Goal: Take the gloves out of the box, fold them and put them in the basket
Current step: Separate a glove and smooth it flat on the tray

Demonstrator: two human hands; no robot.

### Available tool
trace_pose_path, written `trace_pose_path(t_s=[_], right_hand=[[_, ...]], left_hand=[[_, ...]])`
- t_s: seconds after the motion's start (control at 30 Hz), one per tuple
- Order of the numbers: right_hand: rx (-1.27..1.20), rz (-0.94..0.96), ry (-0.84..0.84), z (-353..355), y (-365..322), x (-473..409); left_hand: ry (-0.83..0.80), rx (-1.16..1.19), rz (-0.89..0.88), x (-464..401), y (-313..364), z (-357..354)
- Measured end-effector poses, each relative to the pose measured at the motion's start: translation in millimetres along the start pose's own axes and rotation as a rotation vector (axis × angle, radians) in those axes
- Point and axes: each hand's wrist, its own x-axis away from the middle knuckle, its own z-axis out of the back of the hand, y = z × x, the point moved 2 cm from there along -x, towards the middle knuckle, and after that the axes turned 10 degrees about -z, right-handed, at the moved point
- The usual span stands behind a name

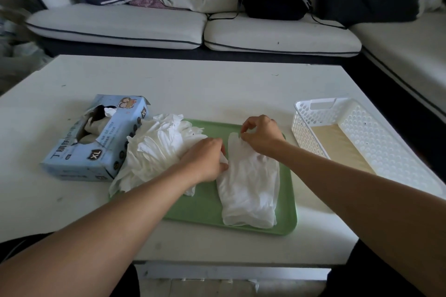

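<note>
Fingers pinching glove fingertips, long axis near-to-far on tray

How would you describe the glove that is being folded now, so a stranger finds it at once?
On the white table lies a green tray. The flat white glove lies on the tray's right half, with both hands pinching it. Unlike the crumpled glove pile to its left, it lies alone, smoothed out.

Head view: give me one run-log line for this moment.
left hand: pinches glove edge | right hand: pinches its fingers | glove: flat on tray | pile: unfolded | basket: no gloves
</note>
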Motion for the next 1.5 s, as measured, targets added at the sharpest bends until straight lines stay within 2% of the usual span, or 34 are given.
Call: trace_pose_path(t_s=[0.13, 0.33, 0.5, 0.8, 1.1, 1.33, 1.5], right_hand=[[-0.037, 0.02, 0.03, 3.9, 4.6, -0.7], [-0.005, 0.033, 0.049, 6.6, 7.2, -0.4], [0.099, -0.006, -0.025, 4.4, 9.7, -4.9], [0.041, 0.05, -0.119, 7.2, 10.5, -10.1], [-0.048, -0.137, -0.067, 20.7, 19.6, -14.8], [-0.228, -0.074, 0.025, 23.3, 17.1, -13.4], [0.075, -0.102, 0.037, 40.0, 17.2, -7.2]], left_hand=[[0.044, 0.023, -0.05, 1.1, 2.0, 2.1], [-0.049, -0.004, -0.125, -2.4, -1.5, -5.9], [-0.083, -0.003, -0.14, -7.2, -2.3, -7.6], [-0.178, -0.081, -0.208, -6.4, 1.9, -10.8], [-0.192, -0.122, -0.279, -6.3, 2.1, -10.4], [-0.231, -0.118, -0.217, -8.4, 1.6, -9.6], [-0.216, -0.108, -0.204, -7.3, 4.2, -5.5]])
